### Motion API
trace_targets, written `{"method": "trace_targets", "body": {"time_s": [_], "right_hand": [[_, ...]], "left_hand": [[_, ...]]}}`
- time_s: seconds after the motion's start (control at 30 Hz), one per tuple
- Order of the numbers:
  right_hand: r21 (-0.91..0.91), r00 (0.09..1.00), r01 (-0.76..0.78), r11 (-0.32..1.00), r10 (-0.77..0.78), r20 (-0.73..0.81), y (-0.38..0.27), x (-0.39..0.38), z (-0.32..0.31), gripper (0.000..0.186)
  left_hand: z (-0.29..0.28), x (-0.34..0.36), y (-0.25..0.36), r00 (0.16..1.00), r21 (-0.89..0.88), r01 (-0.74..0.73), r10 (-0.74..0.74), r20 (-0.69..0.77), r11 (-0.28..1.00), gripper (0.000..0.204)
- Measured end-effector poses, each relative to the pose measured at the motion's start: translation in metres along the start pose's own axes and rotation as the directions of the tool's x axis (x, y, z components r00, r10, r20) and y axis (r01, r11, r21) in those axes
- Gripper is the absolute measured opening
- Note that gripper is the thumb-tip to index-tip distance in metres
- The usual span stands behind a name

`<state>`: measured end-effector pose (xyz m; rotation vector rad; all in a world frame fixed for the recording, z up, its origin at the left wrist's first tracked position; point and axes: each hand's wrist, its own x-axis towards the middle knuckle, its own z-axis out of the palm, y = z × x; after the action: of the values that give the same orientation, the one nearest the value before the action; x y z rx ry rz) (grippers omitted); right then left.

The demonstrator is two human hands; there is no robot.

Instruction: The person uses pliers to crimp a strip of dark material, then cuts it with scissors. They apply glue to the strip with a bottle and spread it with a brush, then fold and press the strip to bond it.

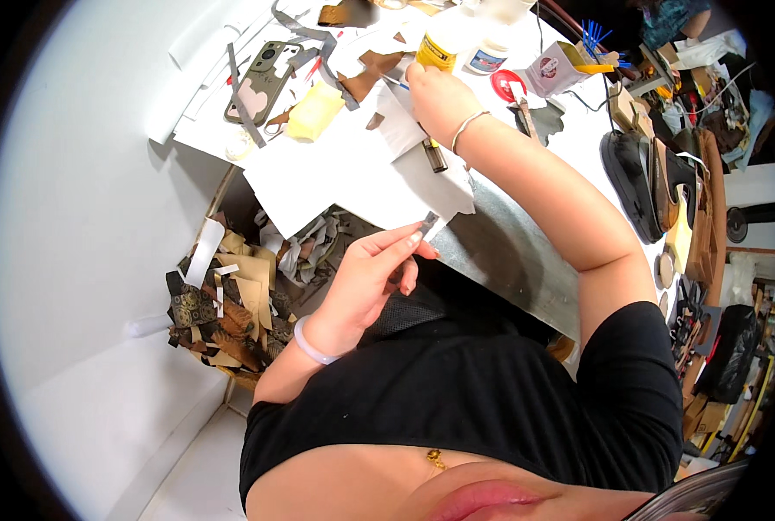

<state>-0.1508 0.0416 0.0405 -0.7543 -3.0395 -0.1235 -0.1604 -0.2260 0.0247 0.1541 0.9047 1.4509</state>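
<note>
My left hand (372, 276) is over the near edge of the table, its thumb and fingertips pinched on a small dark grey strip (428, 224). Farther off, my right hand (444, 102) reaches over the table with its fingers closed. A thin thing pokes out beside those fingers, too small to make out. Just behind the right hand stands a white bottle with a yellow label (435, 54). White paper sheets (318, 178) lie between the two hands, and a lighter (434, 156) rests on them below the right wrist.
A phone (267, 78), a yellow cloth (315, 111), brown and grey scraps and a white jar (490, 54) crowd the far side. A red lid (507, 84) and brush (526, 117) lie right of my hand. A scrap-filled bin (248, 295) stands below left; dark shoes (635, 178) sit right.
</note>
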Motion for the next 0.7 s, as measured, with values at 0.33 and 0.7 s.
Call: {"method": "trace_targets", "body": {"time_s": [0.33, 0.7], "right_hand": [[0.320, 0.995, -0.104, 0.942, 0.100, 0.030, 0.031, -0.051, -0.065, 0.028], [0.599, 0.986, 0.050, 0.799, 0.057, -0.158, 0.013, -0.162, -0.054, 0.020]], "left_hand": [[0.014, 0.002, -0.001, 1.000, 0.036, -0.010, 0.009, 0.023, 0.999, 0.031], [-0.001, 0.013, 0.017, 0.928, 0.213, -0.316, 0.348, -0.134, 0.924, 0.037]]}}
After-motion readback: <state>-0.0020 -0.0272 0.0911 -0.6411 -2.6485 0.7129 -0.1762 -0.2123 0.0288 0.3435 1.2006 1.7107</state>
